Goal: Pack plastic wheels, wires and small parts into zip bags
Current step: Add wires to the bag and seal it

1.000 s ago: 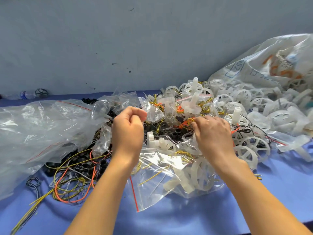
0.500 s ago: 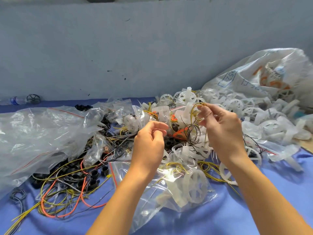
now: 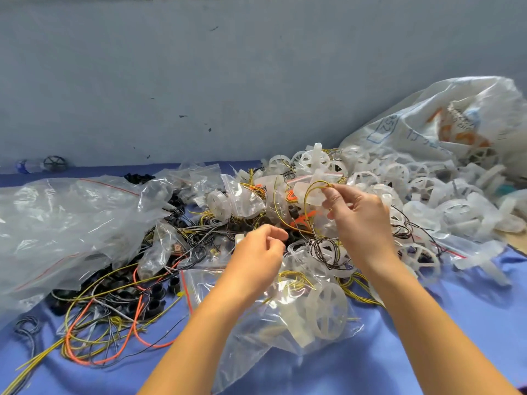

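My right hand (image 3: 359,220) pinches a looped yellow wire (image 3: 309,195), lifted above the pile, with a dark wire bundle (image 3: 328,252) hanging below it. My left hand (image 3: 256,258) hovers just left of it, fingers curled and close together, above a clear zip bag (image 3: 256,332) that lies on the blue cloth with white plastic wheels (image 3: 328,312) and yellow wire inside. Whether the left fingers hold anything is unclear.
A heap of white wheels (image 3: 413,183) spills from a big printed sack (image 3: 445,129) at right. Large clear bags (image 3: 65,223) lie at left. Loose orange, yellow and black wires (image 3: 99,326) and small black parts (image 3: 154,292) cover the blue cloth (image 3: 427,352). A grey wall stands behind.
My right hand rose from the pile with the yellow wire loop. My left hand moved right and down toward the zip bag's top.
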`<state>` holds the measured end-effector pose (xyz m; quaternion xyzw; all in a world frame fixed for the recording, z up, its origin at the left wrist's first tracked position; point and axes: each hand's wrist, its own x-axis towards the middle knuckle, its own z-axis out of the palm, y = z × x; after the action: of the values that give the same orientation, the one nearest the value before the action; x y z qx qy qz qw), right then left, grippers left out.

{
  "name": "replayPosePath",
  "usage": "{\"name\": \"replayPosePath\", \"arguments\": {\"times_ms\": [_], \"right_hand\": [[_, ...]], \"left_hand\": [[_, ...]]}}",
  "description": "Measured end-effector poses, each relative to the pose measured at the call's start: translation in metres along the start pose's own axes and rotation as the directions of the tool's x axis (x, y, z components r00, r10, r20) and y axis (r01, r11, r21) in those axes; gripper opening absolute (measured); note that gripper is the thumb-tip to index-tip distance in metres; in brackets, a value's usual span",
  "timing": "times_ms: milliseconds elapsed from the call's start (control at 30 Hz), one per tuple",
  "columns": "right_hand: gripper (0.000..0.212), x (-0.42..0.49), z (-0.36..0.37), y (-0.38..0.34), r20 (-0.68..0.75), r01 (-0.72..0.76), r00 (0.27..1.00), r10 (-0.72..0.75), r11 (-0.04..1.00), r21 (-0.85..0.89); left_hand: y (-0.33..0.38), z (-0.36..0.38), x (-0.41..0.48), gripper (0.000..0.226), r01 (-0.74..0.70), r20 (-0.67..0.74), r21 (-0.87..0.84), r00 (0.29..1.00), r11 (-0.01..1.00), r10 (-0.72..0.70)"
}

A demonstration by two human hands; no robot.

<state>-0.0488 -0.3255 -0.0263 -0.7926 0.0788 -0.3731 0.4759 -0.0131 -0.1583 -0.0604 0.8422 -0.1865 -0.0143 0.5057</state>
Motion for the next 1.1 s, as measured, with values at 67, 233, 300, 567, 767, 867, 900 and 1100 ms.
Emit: {"name": "replayPosePath", "arguments": {"times_ms": [67,233,300,567,767,867,900,1100], "right_hand": [[0.018,0.002,-0.001,0.006,-0.018,-0.035,0.999,0.035,0.999,0.040],[0.014,0.005,-0.006,0.013,-0.024,-0.079,0.996,0.084,0.985,0.153],[0.011,0.004,-0.006,0.015,-0.003,-0.099,0.995,0.101,0.980,0.173],[0.019,0.013,-0.006,0.020,-0.070,-0.152,0.983,0.170,0.966,0.211],[0.024,0.028,-0.004,0.021,-0.121,-0.215,0.949,0.293,0.875,0.433],[0.020,0.031,-0.001,0.012,-0.064,-0.285,0.915,0.399,0.750,0.597],[0.018,0.033,0.001,0.007,-0.030,-0.303,0.907,0.420,0.700,0.646],[0.018,0.032,0.033,-0.024,0.122,-0.340,0.896,0.428,0.482,0.808]], "left_hand": [[0.000,0.009,0.005,0.020,0.024,0.080,0.075,0.996,0.997,-0.030],[0.009,0.040,0.015,0.052,0.023,0.104,0.246,0.993,0.969,-0.050],[0.015,0.051,0.016,0.055,0.038,0.082,0.246,0.995,0.969,-0.060],[0.023,0.064,0.031,0.016,0.049,-0.061,0.003,0.997,0.999,-0.049],[0.025,0.021,0.032,0.021,0.030,-0.117,-0.191,0.992,0.981,-0.053],[0.029,-0.009,0.030,0.018,-0.064,-0.281,-0.241,0.960,0.969,-0.007],[0.030,-0.019,0.028,0.018,-0.098,-0.338,-0.263,0.941,0.960,0.003],[0.028,-0.069,0.019,0.025,-0.179,-0.615,-0.394,0.780,0.902,-0.114]]}}
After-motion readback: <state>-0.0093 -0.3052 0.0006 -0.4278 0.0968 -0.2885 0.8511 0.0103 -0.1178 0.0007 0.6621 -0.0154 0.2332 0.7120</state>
